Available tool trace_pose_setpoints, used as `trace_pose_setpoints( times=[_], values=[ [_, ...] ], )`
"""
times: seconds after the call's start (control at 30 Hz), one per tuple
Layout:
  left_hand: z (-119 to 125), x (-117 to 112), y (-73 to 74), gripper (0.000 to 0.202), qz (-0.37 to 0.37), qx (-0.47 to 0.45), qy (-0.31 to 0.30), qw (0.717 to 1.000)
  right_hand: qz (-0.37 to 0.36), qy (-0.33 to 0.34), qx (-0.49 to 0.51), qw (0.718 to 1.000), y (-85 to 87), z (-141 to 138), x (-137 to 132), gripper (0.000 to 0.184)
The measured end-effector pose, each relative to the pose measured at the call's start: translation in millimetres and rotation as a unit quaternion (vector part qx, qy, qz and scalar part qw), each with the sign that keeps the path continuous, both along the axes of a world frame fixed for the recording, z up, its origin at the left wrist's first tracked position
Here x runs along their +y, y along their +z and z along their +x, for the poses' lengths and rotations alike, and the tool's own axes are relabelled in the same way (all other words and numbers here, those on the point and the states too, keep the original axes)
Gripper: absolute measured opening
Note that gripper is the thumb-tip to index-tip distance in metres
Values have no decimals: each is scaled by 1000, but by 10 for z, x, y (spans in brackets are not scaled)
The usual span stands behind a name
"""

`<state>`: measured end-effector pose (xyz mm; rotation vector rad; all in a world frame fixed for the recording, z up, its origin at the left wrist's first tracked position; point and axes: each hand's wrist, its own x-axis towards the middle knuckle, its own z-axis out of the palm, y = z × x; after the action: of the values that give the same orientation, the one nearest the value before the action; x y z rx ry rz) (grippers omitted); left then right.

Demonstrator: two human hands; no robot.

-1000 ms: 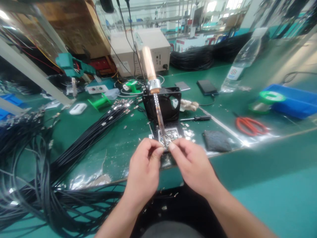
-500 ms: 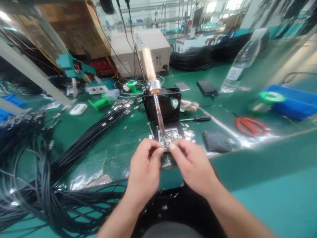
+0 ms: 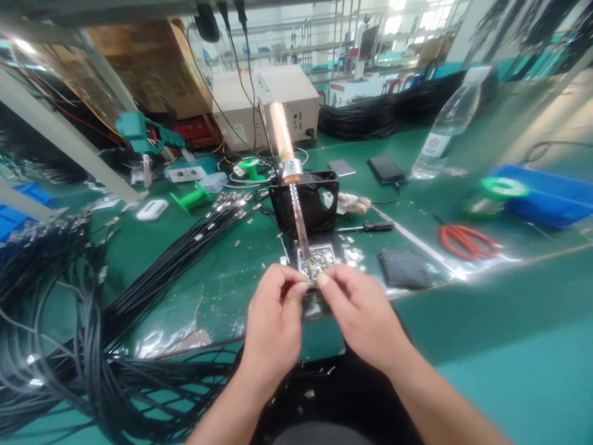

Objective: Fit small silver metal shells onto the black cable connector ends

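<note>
Both of my hands meet at the tip of a soldering iron point(image 3: 299, 216), which is fixed pointing down with its wooden handle at the top. My left hand point(image 3: 278, 309) is pinched closed left of the tip; what lies between its fingertips is too small to make out. On the other side, my right hand point(image 3: 361, 309) pinches in the same way, its held piece hidden too. Just beyond the fingertips lies a shallow tray point(image 3: 334, 252) filled with small metal pieces. A black fan point(image 3: 319, 207) stands behind the iron.
Bundled black cables point(image 3: 157, 272) run along the left and hang over the front edge. To the right lie a dark block point(image 3: 404, 269), orange-handled pliers point(image 3: 467, 241), a screwdriver point(image 3: 370, 227), a solder spool point(image 3: 491, 194), a blue bin point(image 3: 551, 198) and a water bottle point(image 3: 447, 130).
The whole view has shifted slightly, so the bench things sit a little lower in the picture. My hands keep nearly the same pinch at the iron's tip.
</note>
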<state>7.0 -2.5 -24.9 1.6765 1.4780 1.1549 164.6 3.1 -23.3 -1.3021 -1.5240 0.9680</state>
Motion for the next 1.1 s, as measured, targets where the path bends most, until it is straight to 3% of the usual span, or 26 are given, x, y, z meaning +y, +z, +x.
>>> trace_pose_setpoints(
  times=[0.73, 0.97, 1.1],
  values=[
    [31, 1, 9, 15, 19, 5, 3, 1000, 10, 3, -12, 1000, -28, 17, -6, 33],
    [84, -68, -11, 20, 85, 18, 11, 996, 25, -14, -17, 999, -76, 34, -100, 34],
    [44, -145, 10, 20, 118, 38, -28, 992, 36, -22, -23, 999, -77, 74, -218, 32]
  ],
)
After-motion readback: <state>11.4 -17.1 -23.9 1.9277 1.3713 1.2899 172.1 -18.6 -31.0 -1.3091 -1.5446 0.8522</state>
